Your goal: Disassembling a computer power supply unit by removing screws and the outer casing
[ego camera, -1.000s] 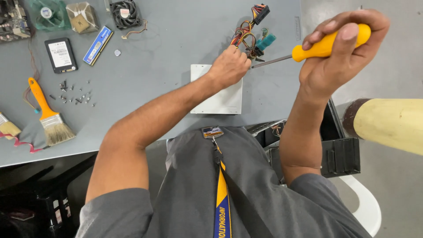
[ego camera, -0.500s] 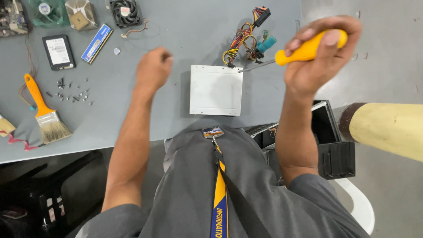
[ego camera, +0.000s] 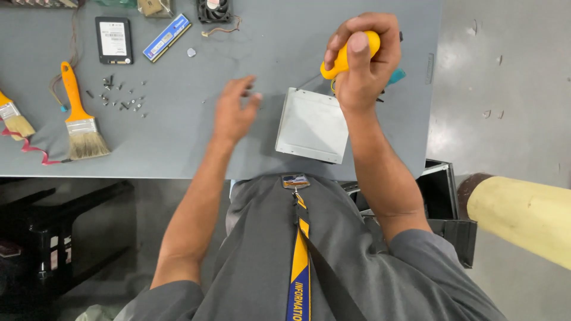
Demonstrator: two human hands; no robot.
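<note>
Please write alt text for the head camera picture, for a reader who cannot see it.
A person's right hand grips a yellow-handled screwdriver above a flat silver metal box on a grey table. The left hand hovers open beside the box, with loose screws and an orange-handled paintbrush further left.

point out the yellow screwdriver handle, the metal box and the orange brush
yellow screwdriver handle [ego camera: 342, 56], head view, bare part left of the fingers
metal box [ego camera: 312, 125], head view, middle of its top
orange brush [ego camera: 72, 89], head view, on its handle

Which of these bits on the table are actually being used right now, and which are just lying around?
In use:
right hand gripping the yellow screwdriver
grey metal box
left hand, open, holding nothing

Lying about:
orange brush
loose screws
black drive
memory stick
small fan
</note>
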